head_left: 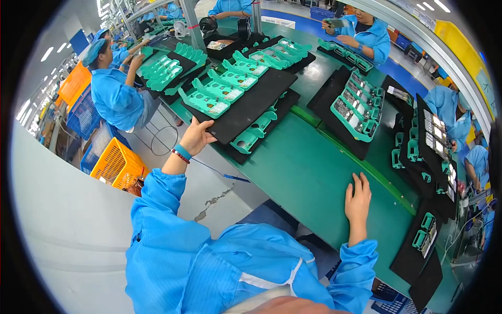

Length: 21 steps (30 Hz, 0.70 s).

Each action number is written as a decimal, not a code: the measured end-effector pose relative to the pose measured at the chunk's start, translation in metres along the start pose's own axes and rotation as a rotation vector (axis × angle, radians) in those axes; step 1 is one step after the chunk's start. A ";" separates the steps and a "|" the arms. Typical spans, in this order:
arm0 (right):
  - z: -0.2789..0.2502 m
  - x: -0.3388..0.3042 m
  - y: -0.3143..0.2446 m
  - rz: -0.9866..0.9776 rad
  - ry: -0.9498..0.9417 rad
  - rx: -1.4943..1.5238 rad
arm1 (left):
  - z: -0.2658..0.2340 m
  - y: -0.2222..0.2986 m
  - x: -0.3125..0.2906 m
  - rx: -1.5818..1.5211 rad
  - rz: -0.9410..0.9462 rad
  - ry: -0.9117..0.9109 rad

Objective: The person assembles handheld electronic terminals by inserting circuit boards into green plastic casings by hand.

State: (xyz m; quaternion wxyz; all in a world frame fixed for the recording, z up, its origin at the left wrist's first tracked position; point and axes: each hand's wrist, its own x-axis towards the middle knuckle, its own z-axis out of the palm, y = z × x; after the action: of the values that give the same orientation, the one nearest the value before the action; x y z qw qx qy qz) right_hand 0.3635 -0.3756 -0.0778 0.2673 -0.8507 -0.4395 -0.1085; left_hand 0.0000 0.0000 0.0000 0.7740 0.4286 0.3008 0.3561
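Observation:
My left hand (195,138) is closed at the near left edge of a black flat board (251,107), its fingers and thumb at the board's corner. Along that board sits a row of green plastic housings (210,100) with round openings. Beneath it lies a second black board (285,104) bearing more green housings (248,140), partly hidden by the upper one. My right hand (358,201) rests on the green tabletop (293,167), fingers stretched out, holding nothing.
Across a green rail (361,162), a black board (327,99) bears filled green housings (358,107). More loaded boards (436,136) stand at right. A co-worker (117,99) sits at left beside orange and blue crates (120,162); another person (361,34) works across the table.

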 end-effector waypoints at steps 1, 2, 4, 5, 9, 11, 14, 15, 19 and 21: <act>-0.001 0.002 -0.002 0.000 0.003 -0.002 | 0.002 -0.001 0.003 0.049 0.057 0.001; -0.001 0.004 -0.003 0.000 0.006 -0.003 | 0.003 -0.002 0.005 0.097 0.114 0.003; -0.005 0.002 -0.003 0.013 -0.007 -0.002 | 0.010 -0.005 0.002 0.087 0.133 -0.008; -0.006 0.001 -0.003 0.021 -0.019 0.005 | 0.013 -0.005 -0.001 0.042 0.193 -0.020; -0.001 -0.001 -0.010 0.052 -0.024 0.022 | 0.015 -0.005 -0.013 -0.085 0.332 -0.034; -0.003 0.002 -0.009 0.055 -0.027 0.032 | 0.009 -0.008 -0.018 -0.125 0.337 -0.055; -0.005 0.000 -0.007 0.055 -0.009 0.052 | 0.010 -0.012 -0.036 -0.191 0.358 -0.070; -0.007 -0.003 -0.005 0.067 -0.008 0.048 | 0.011 -0.012 -0.043 -0.197 0.347 -0.077; -0.009 -0.005 0.001 0.033 0.066 0.244 | 0.010 -0.021 -0.065 -0.170 0.282 -0.128; -0.014 -0.011 -0.005 0.224 0.040 0.684 | 0.013 -0.027 -0.082 -0.118 0.205 -0.118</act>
State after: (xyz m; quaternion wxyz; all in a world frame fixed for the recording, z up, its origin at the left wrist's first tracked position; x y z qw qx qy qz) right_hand 0.3536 -0.3889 -0.0686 0.5555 -0.7524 -0.3492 0.0582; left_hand -0.0278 -0.0823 -0.0050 0.7737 0.4311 0.1878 0.4246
